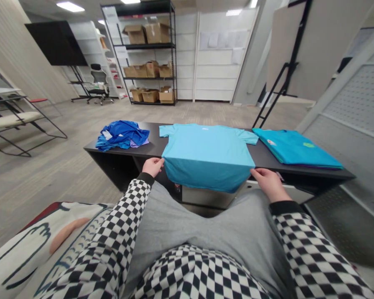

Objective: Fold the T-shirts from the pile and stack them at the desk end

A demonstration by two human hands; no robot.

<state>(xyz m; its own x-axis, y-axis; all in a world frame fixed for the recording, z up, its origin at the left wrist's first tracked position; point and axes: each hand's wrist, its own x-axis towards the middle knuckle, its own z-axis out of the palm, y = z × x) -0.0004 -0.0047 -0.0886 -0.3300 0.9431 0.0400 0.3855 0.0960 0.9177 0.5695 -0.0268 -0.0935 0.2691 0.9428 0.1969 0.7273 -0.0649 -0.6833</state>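
Observation:
A light blue T-shirt (207, 143) lies spread on the dark low table (154, 139), its sleeves out to both sides and its lower part hanging over the front edge. My left hand (153, 166) pinches the shirt's left side at the table edge. On the opposite side, my right hand (270, 182) pinches the fabric near the right corner of that edge. Between the two hands the cloth is drawn fairly straight, and the hem droops below.
A crumpled heap of blue clothes (123, 133) sits at the table's left. Folded teal shirts (299, 146) are stacked at its right. Behind stand a shelf rack (148, 45) with cardboard boxes and an office chair (99, 85). A perforated panel (358, 112) rises at right.

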